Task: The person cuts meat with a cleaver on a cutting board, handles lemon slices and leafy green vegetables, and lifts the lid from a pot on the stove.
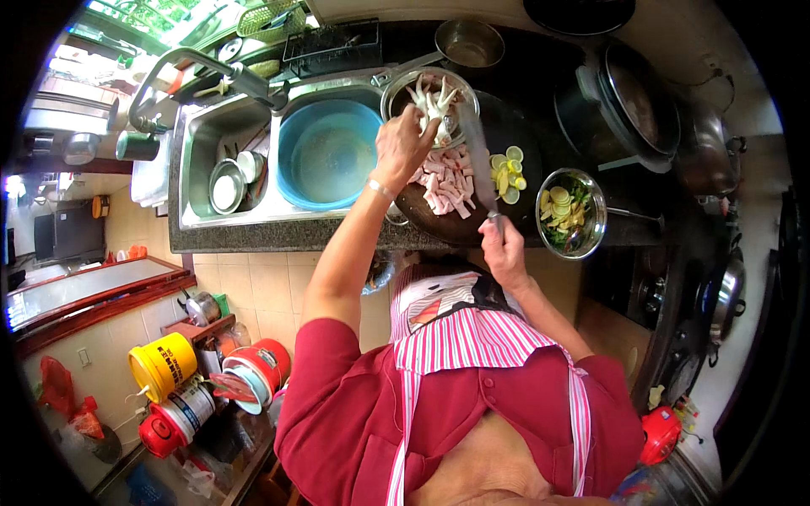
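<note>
My left hand (405,145) reaches over a metal bowl (471,95) at the back of the counter, its fingers closed around pale chicken feet (436,101). The toes splay upward past the fingers. In my right hand (505,250) is the handle of a knife with a broad blade (478,158), blurred and pointing away from me. Beneath it, on a dark round cutting board (436,228), lies a pile of cut chicken pieces (443,183). Citrus slices (514,154) and yellowish slices (502,180) lie right of the blade.
Left of the board, a blue basin (329,152) of water sits in the sink, beside bowls (226,190). A bowl of sliced ginger and greens (571,214) stands at the counter's front right. Behind are a saucepan (469,44) and a large dark cooker (617,107).
</note>
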Demonstrator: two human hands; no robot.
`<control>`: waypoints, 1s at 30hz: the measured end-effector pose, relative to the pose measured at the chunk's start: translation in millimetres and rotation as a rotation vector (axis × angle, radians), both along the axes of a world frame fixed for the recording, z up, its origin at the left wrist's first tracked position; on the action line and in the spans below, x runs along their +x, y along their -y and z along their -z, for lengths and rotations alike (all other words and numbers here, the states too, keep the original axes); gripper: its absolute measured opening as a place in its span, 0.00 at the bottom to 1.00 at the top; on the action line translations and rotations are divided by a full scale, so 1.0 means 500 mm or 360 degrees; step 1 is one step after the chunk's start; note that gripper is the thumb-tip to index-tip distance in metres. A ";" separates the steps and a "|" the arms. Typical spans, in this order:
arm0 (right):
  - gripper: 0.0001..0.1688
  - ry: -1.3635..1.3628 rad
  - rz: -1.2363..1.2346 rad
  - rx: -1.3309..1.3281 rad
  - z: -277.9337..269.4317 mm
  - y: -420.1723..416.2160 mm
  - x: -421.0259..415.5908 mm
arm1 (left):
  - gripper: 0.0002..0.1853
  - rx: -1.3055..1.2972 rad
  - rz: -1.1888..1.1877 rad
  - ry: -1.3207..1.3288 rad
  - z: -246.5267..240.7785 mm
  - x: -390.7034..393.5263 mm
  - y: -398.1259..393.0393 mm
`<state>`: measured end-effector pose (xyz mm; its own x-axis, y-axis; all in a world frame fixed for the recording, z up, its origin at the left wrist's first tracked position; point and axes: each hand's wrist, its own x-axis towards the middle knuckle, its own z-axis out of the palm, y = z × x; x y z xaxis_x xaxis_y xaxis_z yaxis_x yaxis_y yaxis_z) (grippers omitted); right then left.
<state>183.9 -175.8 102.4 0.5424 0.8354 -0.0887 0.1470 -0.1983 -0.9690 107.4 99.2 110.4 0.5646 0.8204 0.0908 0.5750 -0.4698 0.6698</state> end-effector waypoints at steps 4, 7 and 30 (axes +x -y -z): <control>0.18 -0.0181 0.0099 0.0057 0.003 0.016 0.017 | 0.28 0.0156 0.0126 -0.0176 0.079 0.058 -0.036; 0.18 -0.0274 0.0187 0.0027 -0.002 0.032 0.019 | 0.22 -0.0128 -0.0054 0.0021 0.092 0.071 -0.038; 0.15 -0.0091 -0.0328 -0.0044 0.025 0.001 -0.051 | 0.15 -0.0396 -0.0424 0.0486 0.159 -0.283 0.299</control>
<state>158.6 -176.4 90.1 0.3535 0.9250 -0.1392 0.1321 -0.1966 -0.9715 -33.9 -50.2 30.7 0.3097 0.9508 0.0026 0.4129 -0.1369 0.9004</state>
